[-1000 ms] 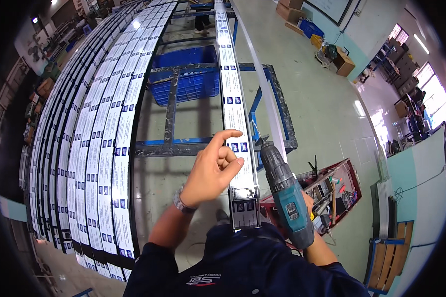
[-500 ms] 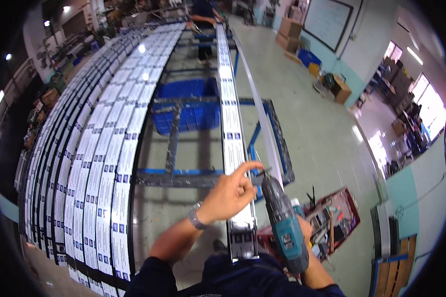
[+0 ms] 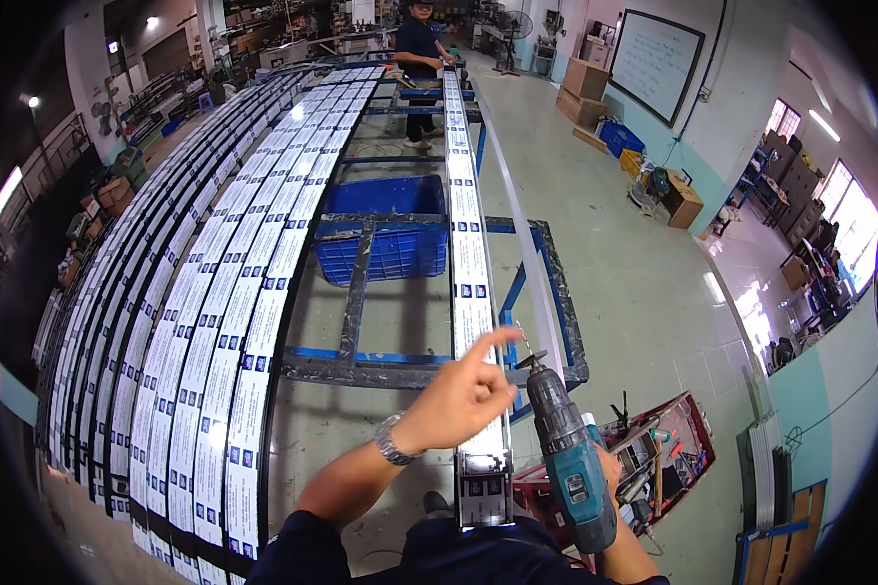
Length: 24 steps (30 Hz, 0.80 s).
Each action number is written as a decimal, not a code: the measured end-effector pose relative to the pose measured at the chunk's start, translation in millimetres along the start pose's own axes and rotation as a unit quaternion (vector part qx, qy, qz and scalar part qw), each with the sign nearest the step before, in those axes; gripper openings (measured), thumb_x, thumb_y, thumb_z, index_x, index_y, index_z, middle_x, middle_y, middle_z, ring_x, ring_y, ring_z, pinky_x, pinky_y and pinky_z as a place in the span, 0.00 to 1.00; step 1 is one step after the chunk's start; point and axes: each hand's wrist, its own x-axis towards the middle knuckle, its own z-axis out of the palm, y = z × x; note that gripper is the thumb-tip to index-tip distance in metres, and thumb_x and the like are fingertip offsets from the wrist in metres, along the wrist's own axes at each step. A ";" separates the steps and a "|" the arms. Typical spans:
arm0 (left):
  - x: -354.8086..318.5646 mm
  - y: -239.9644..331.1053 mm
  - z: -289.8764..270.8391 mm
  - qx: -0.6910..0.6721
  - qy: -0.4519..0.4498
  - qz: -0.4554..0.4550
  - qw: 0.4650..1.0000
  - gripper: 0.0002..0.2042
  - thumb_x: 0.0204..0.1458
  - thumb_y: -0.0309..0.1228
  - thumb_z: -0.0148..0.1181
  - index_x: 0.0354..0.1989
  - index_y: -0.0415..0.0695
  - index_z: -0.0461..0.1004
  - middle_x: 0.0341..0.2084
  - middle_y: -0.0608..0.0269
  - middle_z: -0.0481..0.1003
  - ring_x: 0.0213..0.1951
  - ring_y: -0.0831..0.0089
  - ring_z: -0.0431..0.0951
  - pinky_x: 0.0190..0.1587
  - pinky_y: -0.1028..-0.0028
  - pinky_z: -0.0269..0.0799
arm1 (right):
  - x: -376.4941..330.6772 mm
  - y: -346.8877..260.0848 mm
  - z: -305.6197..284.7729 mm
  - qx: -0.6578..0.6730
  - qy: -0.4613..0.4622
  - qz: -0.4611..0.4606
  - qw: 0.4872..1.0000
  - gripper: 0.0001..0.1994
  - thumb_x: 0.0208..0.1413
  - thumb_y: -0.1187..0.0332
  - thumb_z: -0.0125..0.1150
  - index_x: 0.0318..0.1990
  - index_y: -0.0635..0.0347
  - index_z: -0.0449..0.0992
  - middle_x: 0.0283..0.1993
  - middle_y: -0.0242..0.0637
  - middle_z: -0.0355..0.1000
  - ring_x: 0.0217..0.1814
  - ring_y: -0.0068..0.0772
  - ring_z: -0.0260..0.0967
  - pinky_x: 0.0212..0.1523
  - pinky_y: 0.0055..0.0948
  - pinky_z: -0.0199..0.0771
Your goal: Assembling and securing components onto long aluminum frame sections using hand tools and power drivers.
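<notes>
My right hand (image 3: 610,470) grips a teal and black cordless drill (image 3: 574,468), its chuck pointing away from me. A thin bit (image 3: 526,339) sticks out of the chuck, with a small dark piece around its base. My left hand (image 3: 466,398), with a metal watch at the wrist, hovers above a long profile (image 3: 470,312) covered in white printed film. Its index finger reaches toward the bit's tip; the other fingers are curled, and whatever they hold is hidden. The profile's near end (image 3: 484,499) lies close to my body.
Many film-covered profiles (image 3: 205,361) lie side by side on the left. A blue and dark metal frame (image 3: 410,374) supports the long profile, with a blue crate (image 3: 385,249) below. A red toolbox (image 3: 688,439) sits at right. Another person (image 3: 421,58) stands at the far end.
The view has tilted up, so things sit lower in it. The drill bit now shows clearly beside my left index finger, which earlier covered the area near the drill's tip.
</notes>
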 end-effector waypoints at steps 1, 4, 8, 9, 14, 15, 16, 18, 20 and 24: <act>-3.7 7.9 -1.3 -0.076 0.086 0.024 0.993 0.28 0.57 0.20 0.53 0.67 0.41 0.54 0.18 0.70 0.70 0.22 0.87 0.66 0.27 0.81 0.61 | -1.0 -0.7 -0.8 -0.002 0.001 0.002 1.000 0.13 0.39 0.67 0.76 0.30 0.60 0.77 0.24 0.37 0.72 0.22 0.37 0.71 0.22 0.31 0.70; -2.2 12.9 -4.6 -0.124 0.169 0.063 0.976 0.27 0.57 0.21 0.57 0.65 0.39 0.58 0.19 0.73 0.69 0.23 0.89 0.65 0.27 0.84 0.59 | -0.4 -5.5 -3.9 -0.015 -0.004 0.018 1.000 0.15 0.38 0.63 0.79 0.30 0.58 0.77 0.24 0.35 0.73 0.21 0.35 0.71 0.22 0.29 0.69; -3.2 14.7 1.5 0.031 0.076 0.005 0.997 0.25 0.56 0.24 0.59 0.63 0.39 0.61 0.16 0.72 0.70 0.18 0.89 0.62 0.23 0.82 0.56 | 11.5 -7.6 -7.2 0.003 0.016 0.005 1.000 0.15 0.37 0.63 0.79 0.30 0.58 0.78 0.25 0.35 0.73 0.22 0.35 0.71 0.22 0.29 0.70; 2.0 11.2 0.4 0.052 0.076 0.007 0.996 0.25 0.56 0.24 0.59 0.63 0.39 0.61 0.16 0.72 0.70 0.18 0.89 0.62 0.23 0.82 0.57 | 14.0 -1.6 -7.1 0.000 0.016 0.004 1.000 0.15 0.37 0.63 0.79 0.30 0.58 0.78 0.25 0.35 0.73 0.22 0.35 0.71 0.22 0.29 0.70; -4.5 6.8 12.8 0.027 0.048 0.001 0.998 0.29 0.56 0.25 0.59 0.67 0.41 0.58 0.18 0.70 0.71 0.19 0.88 0.64 0.24 0.80 0.59 | -12.3 -2.4 -5.4 0.009 -0.006 0.034 0.999 0.15 0.37 0.64 0.79 0.30 0.58 0.78 0.26 0.35 0.73 0.22 0.35 0.72 0.23 0.29 0.71; -3.8 3.5 16.1 0.003 0.090 0.009 0.996 0.29 0.57 0.25 0.59 0.67 0.41 0.59 0.18 0.70 0.70 0.19 0.88 0.64 0.24 0.80 0.60 | -14.1 -2.5 -4.6 0.011 -0.006 0.035 0.999 0.15 0.37 0.64 0.79 0.30 0.58 0.78 0.26 0.35 0.73 0.22 0.35 0.72 0.23 0.29 0.71; -2.7 0.4 13.7 0.005 0.091 0.008 0.996 0.29 0.57 0.25 0.59 0.67 0.41 0.59 0.18 0.70 0.70 0.19 0.88 0.64 0.24 0.80 0.60 | -15.4 -1.9 -4.0 0.003 -0.009 0.040 0.999 0.15 0.37 0.64 0.79 0.30 0.58 0.78 0.26 0.35 0.73 0.23 0.35 0.72 0.23 0.29 0.72; -1.4 -3.4 8.1 0.050 0.008 0.013 0.999 0.29 0.57 0.25 0.59 0.67 0.42 0.59 0.18 0.70 0.70 0.20 0.89 0.64 0.25 0.80 0.60 | -13.8 -2.3 -2.4 -0.003 -0.010 0.043 0.999 0.15 0.38 0.64 0.79 0.30 0.58 0.78 0.26 0.35 0.73 0.23 0.35 0.72 0.24 0.29 0.72; -0.5 -4.1 9.1 0.020 0.046 0.004 0.999 0.29 0.57 0.25 0.58 0.68 0.42 0.58 0.18 0.71 0.69 0.20 0.88 0.63 0.26 0.81 0.59 | -12.6 -3.5 -1.0 0.014 0.001 0.039 0.999 0.15 0.37 0.65 0.79 0.30 0.58 0.78 0.26 0.35 0.73 0.23 0.36 0.72 0.24 0.29 0.72; -2.0 1.8 8.3 0.022 -0.008 -0.005 1.000 0.29 0.57 0.26 0.57 0.69 0.43 0.57 0.18 0.71 0.68 0.20 0.88 0.62 0.26 0.81 0.58 | -15.2 -3.6 -1.7 0.014 -0.004 0.050 0.999 0.14 0.38 0.65 0.78 0.31 0.58 0.78 0.26 0.35 0.73 0.23 0.36 0.72 0.24 0.29 0.72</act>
